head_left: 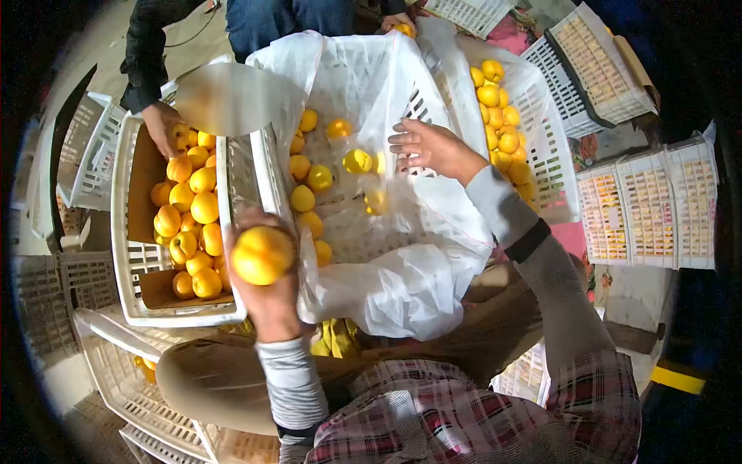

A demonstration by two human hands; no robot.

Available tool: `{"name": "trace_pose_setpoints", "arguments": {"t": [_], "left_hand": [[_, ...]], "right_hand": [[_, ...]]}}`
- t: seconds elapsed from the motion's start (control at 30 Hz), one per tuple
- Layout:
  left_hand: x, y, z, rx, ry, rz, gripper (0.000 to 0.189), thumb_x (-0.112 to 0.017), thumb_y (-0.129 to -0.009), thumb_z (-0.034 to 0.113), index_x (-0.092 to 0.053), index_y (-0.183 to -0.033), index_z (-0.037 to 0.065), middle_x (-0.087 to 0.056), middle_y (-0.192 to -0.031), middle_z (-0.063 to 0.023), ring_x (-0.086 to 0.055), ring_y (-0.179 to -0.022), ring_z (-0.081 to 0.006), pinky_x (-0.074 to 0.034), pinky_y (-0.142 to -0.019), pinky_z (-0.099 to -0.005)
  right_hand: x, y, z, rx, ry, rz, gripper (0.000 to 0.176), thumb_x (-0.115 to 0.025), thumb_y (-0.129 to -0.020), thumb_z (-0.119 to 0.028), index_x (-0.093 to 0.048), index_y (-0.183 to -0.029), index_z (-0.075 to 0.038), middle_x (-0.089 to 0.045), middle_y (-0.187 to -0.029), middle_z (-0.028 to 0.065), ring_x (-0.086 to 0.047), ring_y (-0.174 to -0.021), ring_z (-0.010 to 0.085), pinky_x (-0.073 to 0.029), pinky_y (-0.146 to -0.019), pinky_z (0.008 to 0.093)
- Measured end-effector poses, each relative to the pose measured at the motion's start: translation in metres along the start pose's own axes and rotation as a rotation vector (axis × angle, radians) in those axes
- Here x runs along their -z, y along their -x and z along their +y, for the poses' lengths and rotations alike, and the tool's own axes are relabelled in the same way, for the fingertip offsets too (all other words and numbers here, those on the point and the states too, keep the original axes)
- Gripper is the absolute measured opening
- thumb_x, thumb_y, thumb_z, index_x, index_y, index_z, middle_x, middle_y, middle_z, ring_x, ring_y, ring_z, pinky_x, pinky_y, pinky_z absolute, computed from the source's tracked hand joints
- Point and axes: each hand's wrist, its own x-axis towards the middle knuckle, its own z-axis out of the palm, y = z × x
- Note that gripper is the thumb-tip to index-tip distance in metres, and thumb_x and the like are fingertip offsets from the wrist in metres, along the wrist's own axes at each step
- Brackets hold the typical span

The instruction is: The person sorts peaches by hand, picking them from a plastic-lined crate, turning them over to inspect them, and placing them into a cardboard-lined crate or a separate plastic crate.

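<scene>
An orange-yellow fruit (263, 255) rests in my left hand (267, 298), whose fingers are partly hidden behind it, above the right edge of a white crate (174, 315) full of similar fruit. My right hand (433, 148) is empty, with its fingers spread, over the right side of a middle crate lined with white plastic (402, 290). Several yellow fruits (319, 178) lie inside that liner, mostly along its left side. Some of them look blurred under the thin plastic.
Across the crates, a co-worker's hand (162, 127) touches fruit in the left crate, and their other hand (398, 22) is near a fruit at the top. On the right stand a lined crate with fruit (553, 182) and stacked packed crates (649, 205).
</scene>
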Motion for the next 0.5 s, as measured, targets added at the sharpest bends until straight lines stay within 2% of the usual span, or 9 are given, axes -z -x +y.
{"name": "trace_pose_setpoints", "arguments": {"t": [0.07, 0.13, 0.17, 0.2, 0.27, 0.33, 0.4, 0.47, 0.5], "left_hand": [[-0.003, 0.0, 0.033, -0.126, 0.112, 0.0, 0.043, -0.05, -0.085, 0.029, -0.048, -0.116, 0.0, -0.055, -0.105, -0.0142, -0.051, -0.1, -0.0255, -0.043, -0.089, -0.0403], [-0.055, 0.002, 0.015, -0.448, 0.015, 0.174, 0.05, -0.05, -0.085, 0.031, -0.043, -0.119, -0.004, -0.052, -0.11, -0.0146, -0.048, -0.105, -0.0272, -0.041, -0.093, -0.0414], [-0.057, 0.003, 0.02, -0.329, 0.243, 0.177, 0.055, -0.052, -0.084, 0.036, -0.04, -0.122, -0.002, -0.05, -0.114, -0.0145, -0.045, -0.11, -0.0263, -0.039, -0.095, -0.0416], [-0.053, 0.004, 0.016, -0.331, 0.244, 0.184, 0.055, -0.052, -0.084, 0.036, -0.04, -0.122, -0.002, -0.05, -0.114, -0.0145, -0.045, -0.11, -0.0263, -0.039, -0.095, -0.0416], [-0.039, 0.005, -0.006, -0.286, -0.103, 0.054, 0.057, -0.05, -0.086, 0.038, -0.037, -0.126, -0.001, -0.052, -0.105, -0.0119, -0.051, -0.097, -0.0227, -0.041, -0.091, -0.0358], [-0.014, 0.01, -0.024, -0.082, -0.664, 0.084, 0.042, -0.057, -0.084, 0.031, -0.049, -0.115, 0.005, -0.057, -0.101, -0.0095, -0.054, -0.096, -0.0202, -0.045, -0.085, -0.0333], [0.004, 0.008, -0.048, 0.02, -0.911, 0.134, 0.03, -0.056, -0.087, 0.022, -0.052, -0.11, 0.003, -0.058, -0.097, -0.0071, -0.056, -0.09, -0.0162, -0.046, -0.081, -0.0294], [0.024, 0.004, -0.057, -0.015, -1.291, 0.111, 0.025, -0.053, -0.088, 0.016, -0.053, -0.109, 0.002, -0.057, -0.098, -0.0067, -0.054, -0.092, -0.0146, -0.044, -0.082, -0.0279], [0.032, 0.001, -0.057, 0.01, -1.287, 0.138, 0.023, -0.05, -0.09, 0.013, -0.052, -0.109, 0.001, -0.057, -0.098, -0.0057, -0.053, -0.093, -0.0135, -0.044, -0.083, -0.0266]], "right_hand": [[-0.004, 0.003, -0.009, -0.045, 0.1, 0.099, 0.051, -0.051, -0.086, -0.039, -0.043, -0.118, 0.001, -0.052, -0.111, 0.0144, -0.053, -0.099, 0.0233, -0.048, -0.081, 0.039], [-0.013, 0.002, -0.002, -0.048, 0.124, 0.092, 0.05, -0.051, -0.087, -0.037, -0.044, -0.116, 0.003, -0.053, -0.109, 0.0138, -0.054, -0.097, 0.0216, -0.05, -0.079, 0.0355], [-0.015, -0.006, 0.006, -0.057, 0.184, 0.053, 0.048, -0.05, -0.087, -0.037, -0.045, -0.115, 0.002, -0.054, -0.108, 0.0138, -0.055, -0.095, 0.0211, -0.05, -0.078, 0.0344], [-0.018, -0.016, 0.015, -0.069, 0.247, 0.013, 0.046, -0.05, -0.087, -0.036, -0.046, -0.115, 0.001, -0.054, -0.107, 0.0138, -0.055, -0.094, 0.0206, -0.05, -0.077, 0.0333], [-0.02, -0.06, 0.043, -0.072, 0.371, 0.115, 0.041, -0.049, -0.087, -0.033, -0.05, -0.111, 0.0, -0.058, -0.099, 0.0123, -0.058, -0.087, 0.0176, -0.05, -0.073, 0.031], [-0.002, -0.119, 0.079, 0.067, 0.983, 0.109, 0.032, -0.049, -0.086, -0.027, -0.053, -0.104, 0.0, -0.061, -0.088, 0.0136, -0.06, -0.08, 0.0238, -0.049, -0.071, 0.0347], [-0.026, -0.123, 0.077, 0.158, 1.361, 0.218, 0.036, -0.047, -0.081, -0.022, -0.053, -0.103, 0.006, -0.055, -0.105, 0.0254, -0.055, -0.094, 0.0373, -0.043, -0.083, 0.041], [-0.007, -0.158, 0.12, 0.204, 1.439, 0.276, 0.035, -0.049, -0.079, -0.02, -0.054, -0.103, 0.005, -0.055, -0.107, 0.0241, -0.054, -0.099, 0.036, -0.043, -0.084, 0.0421], [0.005, -0.175, 0.144, 0.345, 1.514, 0.326, 0.038, -0.054, -0.076, -0.02, -0.051, -0.106, 0.002, -0.056, -0.102, 0.024, -0.055, -0.095, 0.0373, -0.044, -0.081, 0.0427]]}}
